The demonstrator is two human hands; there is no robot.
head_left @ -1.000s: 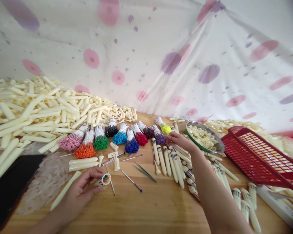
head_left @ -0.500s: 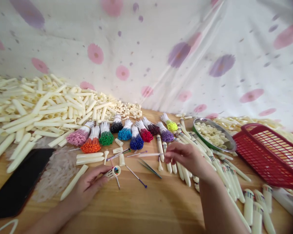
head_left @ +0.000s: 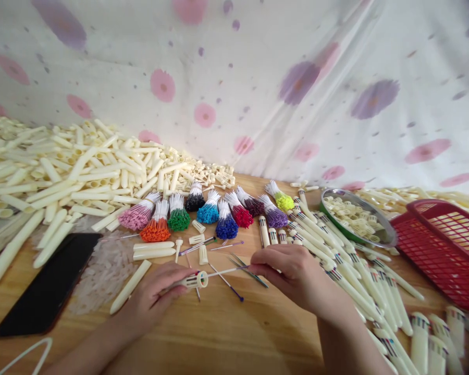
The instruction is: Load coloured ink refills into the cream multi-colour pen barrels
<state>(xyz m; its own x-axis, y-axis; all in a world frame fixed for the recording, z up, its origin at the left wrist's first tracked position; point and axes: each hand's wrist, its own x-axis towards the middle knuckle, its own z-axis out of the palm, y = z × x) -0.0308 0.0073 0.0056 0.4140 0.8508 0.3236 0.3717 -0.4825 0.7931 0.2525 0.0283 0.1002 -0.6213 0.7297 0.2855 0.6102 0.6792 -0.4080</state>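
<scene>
My left hand [head_left: 156, 296] is closed around a slotted cream pen piece [head_left: 194, 280], its round open end turned to the right; a bit of red shows at its rim. With thumb and fingers pinched, my right hand [head_left: 295, 273] grips a thin white pen refill [head_left: 225, 271] by one end. The refill's other end reaches the mouth of the slotted piece; whether it is inside, I cannot tell. Below and behind the refill lie tweezers [head_left: 258, 278] and a loose purple-tipped refill [head_left: 231, 288]. Loose slotted pieces [head_left: 203, 254] rest just beyond my left hand.
Coloured refill bundles [head_left: 155, 229] stand across the middle. Cream pen barrels [head_left: 82, 166] are heaped at left, beside a black phone [head_left: 42, 286]. On the right are assembled multicolour pens [head_left: 420, 338], a metal bowl [head_left: 386, 237] of slotted pieces and a red basket [head_left: 437, 250].
My right hand has come left and down, bringing the refill to the slotted piece. That piece has turned more sideways, its open end facing right. The whole view has shifted slightly.
</scene>
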